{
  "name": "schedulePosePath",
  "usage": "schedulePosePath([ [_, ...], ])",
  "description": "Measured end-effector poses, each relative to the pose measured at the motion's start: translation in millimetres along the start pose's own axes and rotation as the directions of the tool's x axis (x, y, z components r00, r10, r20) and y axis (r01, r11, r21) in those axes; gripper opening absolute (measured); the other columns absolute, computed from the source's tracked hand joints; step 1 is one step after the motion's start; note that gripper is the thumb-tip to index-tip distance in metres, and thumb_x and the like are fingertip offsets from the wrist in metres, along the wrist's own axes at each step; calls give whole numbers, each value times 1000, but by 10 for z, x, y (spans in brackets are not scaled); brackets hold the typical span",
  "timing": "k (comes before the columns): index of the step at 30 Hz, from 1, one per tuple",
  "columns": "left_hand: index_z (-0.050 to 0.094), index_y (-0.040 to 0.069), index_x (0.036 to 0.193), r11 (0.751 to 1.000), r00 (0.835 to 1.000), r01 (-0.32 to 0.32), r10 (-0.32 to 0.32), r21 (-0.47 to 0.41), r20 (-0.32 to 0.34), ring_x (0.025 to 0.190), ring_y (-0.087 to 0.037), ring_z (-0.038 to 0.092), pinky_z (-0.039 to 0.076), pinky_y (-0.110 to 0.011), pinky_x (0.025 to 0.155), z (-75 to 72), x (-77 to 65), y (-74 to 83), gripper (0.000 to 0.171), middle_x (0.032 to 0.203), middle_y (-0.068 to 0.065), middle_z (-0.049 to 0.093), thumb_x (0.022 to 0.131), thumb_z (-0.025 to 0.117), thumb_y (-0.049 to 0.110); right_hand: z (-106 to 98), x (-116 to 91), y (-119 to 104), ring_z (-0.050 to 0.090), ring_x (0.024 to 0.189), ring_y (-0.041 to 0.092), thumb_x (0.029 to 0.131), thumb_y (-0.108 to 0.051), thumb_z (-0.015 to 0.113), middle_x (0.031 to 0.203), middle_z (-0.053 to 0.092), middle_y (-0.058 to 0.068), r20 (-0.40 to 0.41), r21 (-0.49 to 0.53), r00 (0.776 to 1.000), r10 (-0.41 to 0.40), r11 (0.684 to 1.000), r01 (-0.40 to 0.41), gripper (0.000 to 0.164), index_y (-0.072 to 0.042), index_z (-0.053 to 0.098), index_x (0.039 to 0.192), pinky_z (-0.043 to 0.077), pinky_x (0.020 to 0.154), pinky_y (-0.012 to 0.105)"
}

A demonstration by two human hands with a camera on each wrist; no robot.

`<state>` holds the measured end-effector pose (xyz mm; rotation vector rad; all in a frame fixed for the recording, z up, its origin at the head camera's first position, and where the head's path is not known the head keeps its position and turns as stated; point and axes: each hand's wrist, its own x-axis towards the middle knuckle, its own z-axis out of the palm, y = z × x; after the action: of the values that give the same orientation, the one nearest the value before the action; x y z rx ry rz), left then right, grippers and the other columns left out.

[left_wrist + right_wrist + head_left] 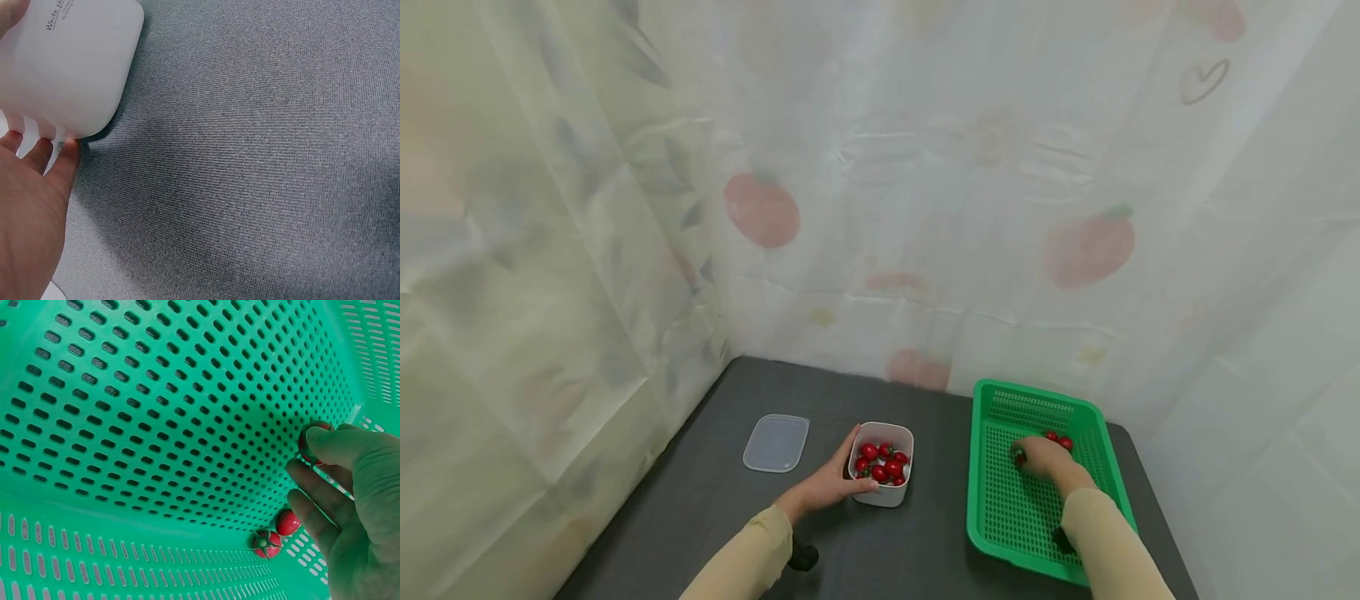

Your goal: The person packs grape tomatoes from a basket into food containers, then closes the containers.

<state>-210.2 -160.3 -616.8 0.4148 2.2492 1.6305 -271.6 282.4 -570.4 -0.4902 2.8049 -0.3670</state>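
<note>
A white plastic container (883,497) stands on the table with several red cherry tomatoes (892,468) inside. My left hand (826,485) grips it from the left, thumb over the near rim and fingers along the side wall; fingertips touch the white wall (75,69) in the left wrist view. Inside a green perforated basket (976,475), my right hand (1045,457) pinches a cherry tomato (305,449) between thumb and fingers, low over the basket floor. Two more tomatoes lie close together by the basket's wall, one with a green stem (267,544).
A translucent lid (777,443) lies flat on the dark table (857,550), left of the container. The basket takes up the table's right side. Hanging sheets with a fruit print (925,208) close off the back and both sides.
</note>
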Motion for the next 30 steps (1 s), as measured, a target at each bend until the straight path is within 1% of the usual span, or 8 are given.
schedulePosePath([
  [4, -2, 21, 166, 1000, 1000, -4, 4, -4, 1, 149, -42, 22, 25, -64, 115, 5, 2, 1, 111, 167, -18, 12, 92, 79, 33, -28, -25, 12, 63, 110, 40, 95, 3, 64, 126, 65, 21, -32, 23, 999, -13, 1000, 14, 39, 0, 64, 134, 52, 85, 55],
  [6, -3, 21, 166, 1000, 1000, -5, 5, -7, 1, 149, -42, 22, 25, -64, 115, 6, 5, -2, 111, 167, -18, 12, 92, 79, 33, -56, -41, 9, 63, 109, 41, 95, 4, 63, 125, 65, 22, -58, 37, 998, -38, 998, 41, 39, 2, 63, 134, 52, 85, 56],
  [11, -3, 21, 166, 1000, 1000, -10, 10, -15, 1, 150, -42, 20, 23, -64, 115, 6, 9, -6, 110, 168, -17, 11, 92, 78, 30, -162, -69, -42, 62, 112, 43, 96, 3, 63, 121, 67, 21, -126, 76, 988, -92, 992, 102, 34, 5, 65, 130, 52, 88, 56],
  [16, -3, 20, 166, 1000, 1000, -9, 10, -21, 4, 150, -43, 18, 21, -65, 115, 6, 3, 1, 109, 168, -17, 10, 93, 78, 29, -267, -65, -98, 64, 108, 37, 96, 0, 65, 117, 68, 16, -162, 108, 981, -105, 986, 124, 29, 1, 68, 125, 53, 85, 53],
  [22, -2, 20, 166, 1000, 1000, -9, 9, -13, -2, 151, -42, 18, 22, -65, 115, 6, 11, -4, 110, 168, -17, 10, 92, 78, 29, -363, -28, -186, 65, 106, 30, 98, -3, 66, 121, 67, 11, -182, 158, 976, -118, 976, 147, 28, -5, 67, 127, 54, 85, 48],
  [26, -2, 21, 166, 1000, 1000, -5, 5, -18, 0, 150, -43, 18, 22, -65, 115, 4, 20, -6, 110, 168, -17, 9, 92, 79, 30, -419, -16, -305, 65, 108, 29, 99, -5, 66, 124, 67, 9, -201, 143, 966, -161, 971, 192, 31, -7, 66, 130, 54, 88, 49],
  [30, -3, 22, 166, 999, 1000, -3, 3, -33, 5, 151, -43, 17, 22, -65, 115, 4, 23, 1, 109, 168, -17, 9, 93, 78, 28, -456, 11, -434, 65, 112, 28, 99, -5, 66, 130, 65, 8, -216, 133, 953, -214, 960, 246, 38, -8, 63, 137, 52, 91, 50],
])
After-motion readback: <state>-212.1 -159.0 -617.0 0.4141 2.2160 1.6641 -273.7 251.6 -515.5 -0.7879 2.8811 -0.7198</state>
